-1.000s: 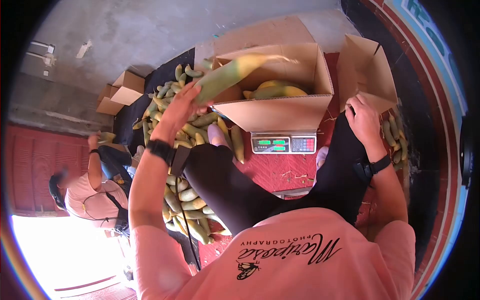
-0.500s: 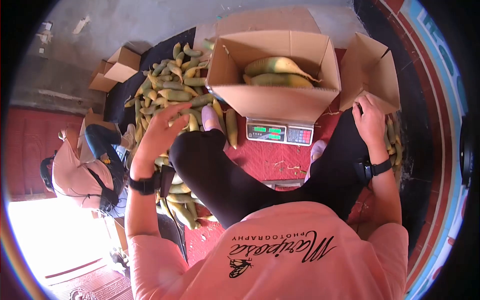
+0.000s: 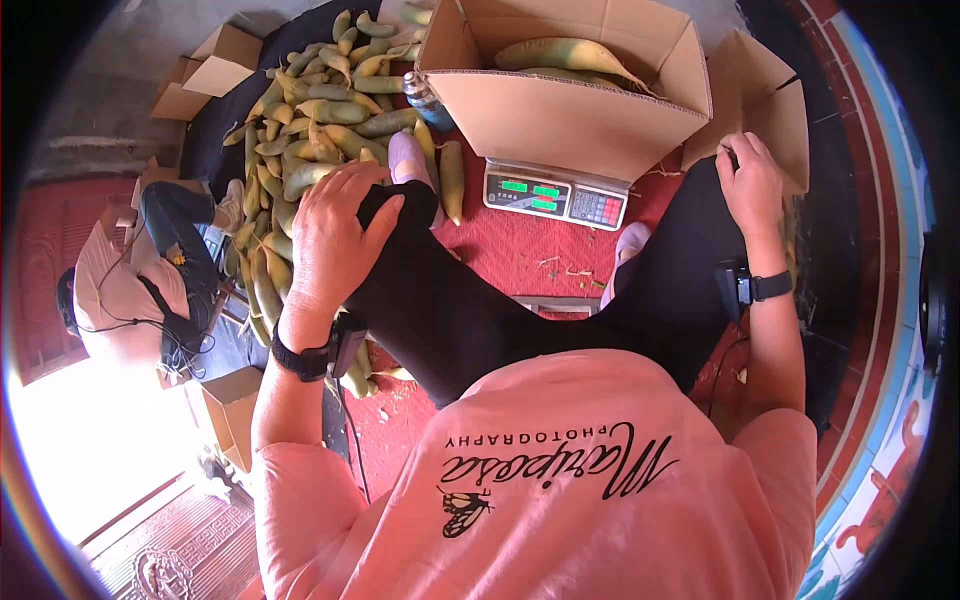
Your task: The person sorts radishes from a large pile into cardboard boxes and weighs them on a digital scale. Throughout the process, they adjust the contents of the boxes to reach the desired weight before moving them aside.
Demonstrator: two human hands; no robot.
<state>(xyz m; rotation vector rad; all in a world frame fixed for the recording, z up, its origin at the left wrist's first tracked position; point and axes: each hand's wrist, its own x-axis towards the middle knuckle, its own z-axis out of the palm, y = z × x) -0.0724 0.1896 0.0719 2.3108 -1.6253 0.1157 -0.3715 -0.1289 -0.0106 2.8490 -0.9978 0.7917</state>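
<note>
My left hand (image 3: 338, 232) lies over my left knee, its thumb apart from the fingers and nothing in it. Beside it on the floor spreads a large heap of long green-and-pale radishes (image 3: 335, 112). Resting at my right knee, my right hand (image 3: 752, 190) has its fingers curled in, with no object showing in them. Between my feet, a digital scale (image 3: 553, 196) with lit green digits bears an open cardboard box (image 3: 565, 118). Inside that box lie radishes (image 3: 570, 54); how many is hidden by the front wall.
A second open carton (image 3: 755, 110) stands right of the scale. A blue bottle (image 3: 425, 100) is by my left shoe. Another person (image 3: 130, 290) sits at the left, near cartons (image 3: 222, 62) and cables. Red matting (image 3: 525, 245) covers the floor before me.
My left hand has come down from the air onto my left knee. The view has tilted downward, so the box and scale sit higher. My right hand stays at the right knee.
</note>
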